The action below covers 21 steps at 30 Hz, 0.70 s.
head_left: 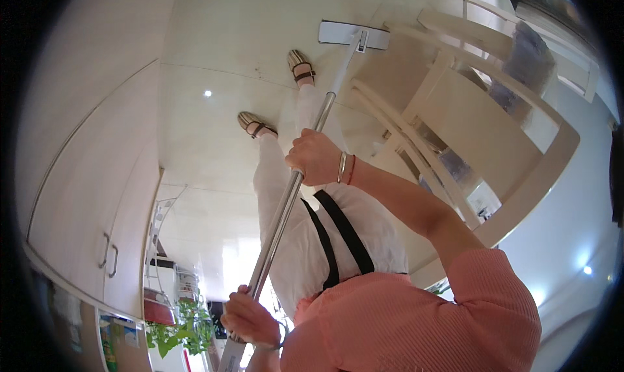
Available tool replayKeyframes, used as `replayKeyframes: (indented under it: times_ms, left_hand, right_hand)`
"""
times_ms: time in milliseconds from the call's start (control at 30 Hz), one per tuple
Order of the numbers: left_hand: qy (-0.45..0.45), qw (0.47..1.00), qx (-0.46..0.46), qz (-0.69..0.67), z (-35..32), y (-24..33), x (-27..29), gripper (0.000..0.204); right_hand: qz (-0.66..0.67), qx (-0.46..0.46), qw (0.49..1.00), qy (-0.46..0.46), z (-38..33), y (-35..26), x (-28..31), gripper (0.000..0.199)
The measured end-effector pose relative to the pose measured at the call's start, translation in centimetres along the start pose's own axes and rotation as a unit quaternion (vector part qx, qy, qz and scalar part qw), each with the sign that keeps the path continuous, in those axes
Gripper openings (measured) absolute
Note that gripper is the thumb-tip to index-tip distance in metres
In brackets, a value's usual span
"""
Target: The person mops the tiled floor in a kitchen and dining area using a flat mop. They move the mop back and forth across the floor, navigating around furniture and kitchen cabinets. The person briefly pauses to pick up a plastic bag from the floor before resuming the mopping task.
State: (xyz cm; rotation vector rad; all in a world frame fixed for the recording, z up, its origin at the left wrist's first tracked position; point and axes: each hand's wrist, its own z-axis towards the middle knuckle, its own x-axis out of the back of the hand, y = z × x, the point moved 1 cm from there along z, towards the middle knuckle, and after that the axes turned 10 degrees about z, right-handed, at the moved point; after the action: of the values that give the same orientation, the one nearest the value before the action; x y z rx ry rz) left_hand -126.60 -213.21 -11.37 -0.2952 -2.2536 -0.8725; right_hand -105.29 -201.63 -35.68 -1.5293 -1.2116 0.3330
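A flat mop with a long silver pole [281, 219] slants across the view from the lower left up to the right. Its wide, flat white head [341, 33] rests on the pale floor, ahead of my feet. My right hand [314, 157] is wrapped round the middle of the pole, with bracelets at the wrist. Lower down, near the pole's bottom end in view, my left hand [250, 318] also has its fingers closed round it. The upper part of the pole toward the head is white.
Cream chairs [416, 157] and a table edge [546, 170] stand on the right, close to the mop head. A pale cabinet [97, 196] with two handles lines the left. Green leafy plants [185, 326] and a white wire rack [159, 242] are at lower left. My striped shoes [257, 122] stand on tile.
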Motion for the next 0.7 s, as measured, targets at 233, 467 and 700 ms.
replayKeyframes:
  times_ms: [233,467,700]
  left_hand:
    - [0.054,0.594,-0.189,0.78,6.1,5.3,-2.1,0.034]
    - [0.061,0.546,-0.248,0.798,8.2,2.8,-5.6,0.032]
    - [0.01,0.529,-0.32,0.786,11.8,3.8,-10.6,0.032]
  right_hand:
    - [0.057,0.007,0.998,0.038,2.0,2.4,2.4,0.013]
    - [0.072,-0.032,0.996,0.036,1.1,7.1,4.2,0.015]
    - [0.087,-0.095,0.992,0.007,-0.8,12.0,4.4,0.015]
